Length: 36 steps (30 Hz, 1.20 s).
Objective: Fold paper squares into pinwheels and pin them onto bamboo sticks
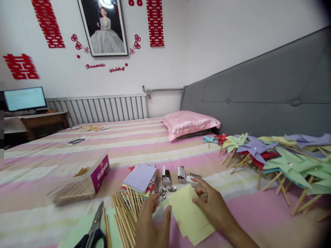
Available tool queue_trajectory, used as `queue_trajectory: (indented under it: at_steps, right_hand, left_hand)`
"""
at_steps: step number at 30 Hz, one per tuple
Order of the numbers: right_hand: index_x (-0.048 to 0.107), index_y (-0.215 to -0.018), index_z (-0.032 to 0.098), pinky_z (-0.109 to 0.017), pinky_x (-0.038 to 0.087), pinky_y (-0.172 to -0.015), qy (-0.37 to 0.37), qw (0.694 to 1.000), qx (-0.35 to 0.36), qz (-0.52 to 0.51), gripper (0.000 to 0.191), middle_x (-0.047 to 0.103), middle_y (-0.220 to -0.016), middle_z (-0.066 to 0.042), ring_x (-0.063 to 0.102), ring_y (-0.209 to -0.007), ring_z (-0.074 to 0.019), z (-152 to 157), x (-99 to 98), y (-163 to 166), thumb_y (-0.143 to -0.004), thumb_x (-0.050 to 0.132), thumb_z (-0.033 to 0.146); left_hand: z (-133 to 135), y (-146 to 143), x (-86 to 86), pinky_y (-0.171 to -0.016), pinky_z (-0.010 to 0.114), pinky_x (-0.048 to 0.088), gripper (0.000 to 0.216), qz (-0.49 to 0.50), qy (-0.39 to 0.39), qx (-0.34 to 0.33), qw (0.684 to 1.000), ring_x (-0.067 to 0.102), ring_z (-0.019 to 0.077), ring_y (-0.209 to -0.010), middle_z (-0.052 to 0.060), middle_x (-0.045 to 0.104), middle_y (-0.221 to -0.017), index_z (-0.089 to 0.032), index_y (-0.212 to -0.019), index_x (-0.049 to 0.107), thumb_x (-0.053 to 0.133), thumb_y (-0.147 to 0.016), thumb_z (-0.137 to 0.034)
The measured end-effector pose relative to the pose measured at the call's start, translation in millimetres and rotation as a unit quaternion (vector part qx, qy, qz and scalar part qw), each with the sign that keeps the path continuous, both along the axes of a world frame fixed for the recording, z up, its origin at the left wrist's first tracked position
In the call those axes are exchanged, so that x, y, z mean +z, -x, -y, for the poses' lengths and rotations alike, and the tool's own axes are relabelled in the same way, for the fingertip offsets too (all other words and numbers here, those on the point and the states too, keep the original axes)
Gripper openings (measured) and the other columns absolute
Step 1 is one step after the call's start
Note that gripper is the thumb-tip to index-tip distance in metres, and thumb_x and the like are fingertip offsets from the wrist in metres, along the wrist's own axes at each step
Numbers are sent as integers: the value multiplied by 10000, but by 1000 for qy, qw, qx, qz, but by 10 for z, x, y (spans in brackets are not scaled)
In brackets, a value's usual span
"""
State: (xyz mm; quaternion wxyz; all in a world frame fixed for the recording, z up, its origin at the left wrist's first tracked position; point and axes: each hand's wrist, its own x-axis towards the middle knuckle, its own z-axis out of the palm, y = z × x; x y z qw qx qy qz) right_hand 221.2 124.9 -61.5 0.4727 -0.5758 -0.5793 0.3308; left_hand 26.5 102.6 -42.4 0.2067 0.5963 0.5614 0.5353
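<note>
Pale yellow paper squares, slightly fanned, are tilted in front of me, with cuts visible near a corner. My right hand grips them at the right edge, thumb over the paper. To their left, my left hand has its thumb and fingers apart and holds nothing. Just beyond it lie small shiny metal pieces. Wooden sticks are heaped beside my left hand. Behind them is a stack of coloured paper squares with a purple one on top.
Dark-handled scissors lie on green paper at front left. A clear box of sticks stands behind. Small open boxes sit mid-bed. Finished paper pinwheels crowd the right side. A pink pillow rests near the headboard.
</note>
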Motion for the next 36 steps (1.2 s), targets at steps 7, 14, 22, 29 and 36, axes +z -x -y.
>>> queue_trajectory:
  at_steps: [7, 14, 22, 29, 36]
  right_hand:
    - [452, -1134, 198, -324, 483, -693, -17, 953, 86, -291, 516, 648, -862, -45, 634, -764, -204, 3, 142, 34, -706, 673, 385]
    - [421, -969, 249, -249, 454, -527, -1, 928, 101, -359, 489, 616, -790, 12, 616, -597, -155, 190, 285, 257, -646, 736, 437]
    - [509, -1032, 226, -204, 386, -508, 23, 931, 149, -333, 361, 631, -750, 8, 569, -548, -104, 238, 295, 202, -780, 615, 463]
    - [751, -787, 199, -211, 422, -595, 40, 926, 260, -270, 147, 640, -724, -19, 567, -634, -102, 256, 310, 39, -728, 706, 326]
    - [760, -628, 218, -190, 393, -546, 76, 907, 311, -275, 87, 568, -604, 20, 563, -594, -88, 353, 362, 109, -645, 725, 141]
  left_hand:
    - [16, -100, -8, -830, 434, 476, 718, 239, 125, -60, 961, 622, 296, -912, 232, 631, -1062, -55, -1093, 539, 703, -565, -512]
    - [73, -114, 156, -790, 391, 483, 540, 385, 257, -265, 846, 659, 311, -879, 195, 723, -924, -87, -941, 697, 752, -565, -471]
    - [-2, 22, 59, -651, 342, 509, 481, 439, 294, -229, 818, 688, 300, -756, 174, 742, -736, -56, -881, 722, 764, -572, -422]
    - [55, 41, 220, -705, 375, 522, 467, 486, 328, -227, 777, 692, 314, -753, 187, 741, -748, -37, -997, 680, 747, -626, -312]
    - [87, 38, 186, -662, 396, 529, 524, 444, 358, -263, 778, 693, 324, -704, 200, 735, -737, -34, -1002, 679, 755, -603, -365]
